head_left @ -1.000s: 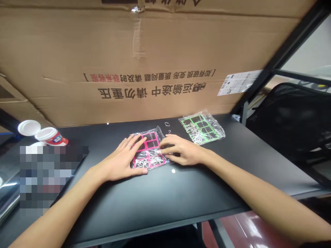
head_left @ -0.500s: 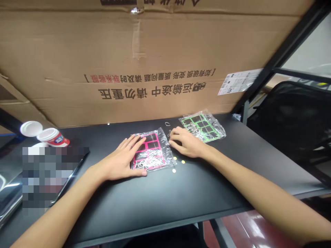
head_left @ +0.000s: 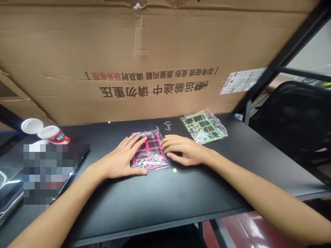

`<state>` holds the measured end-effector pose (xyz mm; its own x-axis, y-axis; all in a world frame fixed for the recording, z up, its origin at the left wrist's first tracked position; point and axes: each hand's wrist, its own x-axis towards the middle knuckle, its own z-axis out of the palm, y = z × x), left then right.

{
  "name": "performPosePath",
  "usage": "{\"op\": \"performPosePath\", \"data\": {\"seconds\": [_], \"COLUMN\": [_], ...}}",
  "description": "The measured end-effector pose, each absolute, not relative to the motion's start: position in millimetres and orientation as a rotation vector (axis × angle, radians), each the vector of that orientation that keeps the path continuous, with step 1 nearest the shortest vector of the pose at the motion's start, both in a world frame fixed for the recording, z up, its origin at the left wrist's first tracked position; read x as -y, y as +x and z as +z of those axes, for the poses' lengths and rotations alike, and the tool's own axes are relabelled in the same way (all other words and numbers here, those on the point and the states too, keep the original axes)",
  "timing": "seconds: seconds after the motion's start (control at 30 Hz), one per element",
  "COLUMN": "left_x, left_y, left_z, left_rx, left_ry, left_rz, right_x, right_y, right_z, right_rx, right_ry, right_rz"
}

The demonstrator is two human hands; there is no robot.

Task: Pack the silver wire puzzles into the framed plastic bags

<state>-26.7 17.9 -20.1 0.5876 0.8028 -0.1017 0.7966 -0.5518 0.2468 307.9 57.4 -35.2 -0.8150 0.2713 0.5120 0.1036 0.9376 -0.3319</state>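
Note:
My left hand [head_left: 124,156] lies with spread fingers over the left part of a clear plastic bag [head_left: 151,155] that holds a pink grid frame and white rings. At the bag's right edge my right hand [head_left: 182,150] rests, its fingers slightly bent and apart, with nothing visible in them. A second clear bag [head_left: 207,127], with a green grid frame and white rings, lies behind the right hand. Small white loops [head_left: 168,126] sit on the table between the bags. One yellowish disc [head_left: 174,170] is in front of the right fingertips.
The black table [head_left: 160,196] backs onto a large cardboard sheet [head_left: 160,41] with printed text. Red and white cups [head_left: 60,138] and a white lid [head_left: 32,126] stand at the left, near a dark glossy object [head_left: 11,193]. A black chair [head_left: 292,117] is at the right.
My right hand has moved left and a little nearer, onto the pink bag's edge. It now hides some discs and uncovers more white loops. My left hand has hardly moved.

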Motion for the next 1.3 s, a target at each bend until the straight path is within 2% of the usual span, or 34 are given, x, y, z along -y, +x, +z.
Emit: {"op": "performPosePath", "data": {"seconds": [0.47,1.0,1.17,1.3], "left_x": [-15.8,-17.8,-18.2,-17.5], "left_y": [-21.7,-28.9,-28.2,-26.8], "left_z": [-15.5,-23.1,-22.9,-19.9], "left_rx": [-1.3,-1.244,-1.243,-1.252], "left_ry": [2.558,2.56,2.554,2.551], "left_rz": [0.001,0.136,0.15,0.116], "right_x": [-58.4,-50.2,-51.6,-60.6], "right_y": [315.8,308.4,307.2,312.5], "right_z": [-34.2,-32.8,-33.8,-36.1], "right_rx": [2.646,2.808,2.731,2.696], "right_ry": [-0.498,-0.428,-0.502,-0.688], "right_rz": [0.64,0.438,0.421,0.266]}}
